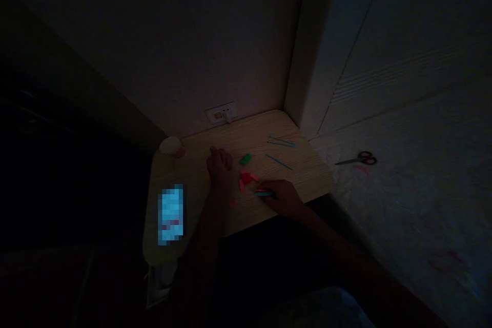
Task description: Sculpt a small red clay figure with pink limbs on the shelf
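The right hand (282, 197) is closed in a pinch, grasping a slim blue-green piece (264, 193) with some pink along it, which points out towards nine o'clock just above the near edge of the counter (192, 174). At about ten o'clock from this hand, near its fingertips, a red lump (246, 178) lies on the counter with pink strips (242, 185) beside it. The left hand (220, 164) is at ten o'clock from the red lump, its fingers curled; it is too dark to tell whether anything is in it.

A green lump (245, 159) lies at twelve o'clock from the red one, and small pink scraps (233, 204) lie at seven. Three thin blue sticks (279, 162) lie at twelve o'clock from the right hand, two of them close together farther off.

From the left hand, a pale cup (171, 147) stands between nine and ten o'clock, near the counter's far corner. A bright, blurred screen (171, 215) lies between seven and eight. At twelve, a wall socket (222, 113) has a plug in it.

Beyond the counter, at two o'clock from the right hand, scissors (359, 159) lie on a pale surface (395, 205), a pink shred (361, 169) just beside them.
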Demonstrator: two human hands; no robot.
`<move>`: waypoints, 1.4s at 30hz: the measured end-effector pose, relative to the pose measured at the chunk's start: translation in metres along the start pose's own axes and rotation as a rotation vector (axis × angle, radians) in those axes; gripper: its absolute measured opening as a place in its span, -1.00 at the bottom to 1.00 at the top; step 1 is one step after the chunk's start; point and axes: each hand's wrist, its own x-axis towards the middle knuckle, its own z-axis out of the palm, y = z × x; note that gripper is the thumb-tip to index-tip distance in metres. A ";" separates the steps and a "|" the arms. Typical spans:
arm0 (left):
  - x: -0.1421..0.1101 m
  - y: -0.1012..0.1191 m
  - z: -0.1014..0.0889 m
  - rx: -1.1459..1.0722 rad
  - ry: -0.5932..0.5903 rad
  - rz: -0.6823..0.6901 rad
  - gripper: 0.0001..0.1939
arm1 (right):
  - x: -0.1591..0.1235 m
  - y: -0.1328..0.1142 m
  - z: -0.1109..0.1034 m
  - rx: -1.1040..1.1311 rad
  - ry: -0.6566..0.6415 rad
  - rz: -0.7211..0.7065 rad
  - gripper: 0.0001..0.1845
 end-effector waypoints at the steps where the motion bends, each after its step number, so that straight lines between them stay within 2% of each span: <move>1: 0.004 0.000 0.001 0.055 -0.011 0.010 -0.26 | 0.000 0.000 0.000 0.006 -0.002 -0.004 -0.82; 3: 0.014 0.000 0.001 0.290 -0.072 0.078 -0.30 | 0.000 0.001 0.000 0.020 -0.003 -0.008 -0.82; 5: 0.021 0.001 0.000 0.606 -0.168 0.203 -0.45 | 0.000 0.001 0.000 0.035 0.000 -0.018 -0.81; 8: 0.026 0.001 -0.002 0.929 -0.276 0.299 -0.93 | 0.000 0.000 0.000 0.033 0.002 -0.017 -0.81; 9: 0.026 0.000 -0.003 1.044 -0.302 0.304 -0.89 | 0.000 0.000 -0.001 0.027 -0.002 -0.010 -0.81; 11: 0.024 -0.002 -0.004 1.242 -0.351 0.295 -0.66 | 0.001 -0.001 -0.001 0.018 -0.013 0.010 -0.80; 13: 0.021 -0.003 -0.004 1.337 -0.377 0.300 -0.59 | 0.002 -0.002 -0.001 0.017 -0.017 0.022 -0.80; 15: 0.018 -0.001 -0.003 1.354 -0.400 0.362 -0.61 | 0.002 -0.003 -0.002 0.018 -0.021 0.023 -0.80; 18: 0.016 0.005 0.000 1.408 -0.500 0.481 -0.79 | 0.002 -0.003 -0.002 0.028 -0.018 0.011 -0.80; 21: 0.016 0.009 0.002 1.478 -0.621 0.493 -0.87 | 0.002 -0.003 -0.001 0.025 -0.008 0.006 -0.81; 24: 0.018 0.009 0.004 1.361 -0.594 0.443 -0.85 | 0.002 -0.003 0.000 0.039 0.007 0.000 -0.81; 30: 0.010 0.008 0.011 0.558 -0.404 0.190 -0.85 | 0.001 -0.002 -0.001 0.027 -0.007 0.005 -0.80; 33: 0.004 0.009 0.015 0.299 -0.326 0.064 -0.76 | 0.001 -0.001 0.000 0.015 0.005 0.003 -0.81; 38: 0.000 0.011 0.018 0.083 -0.185 -0.027 -0.57 | 0.001 0.000 0.001 0.017 -0.004 -0.006 -0.80; 40: -0.001 0.013 0.018 0.031 -0.176 -0.067 -0.56 | 0.001 -0.001 0.000 0.010 -0.018 -0.001 -0.79; 42: -0.004 0.017 0.017 -0.030 -0.205 -0.102 -0.63 | 0.001 -0.001 -0.001 0.007 -0.024 0.005 -0.79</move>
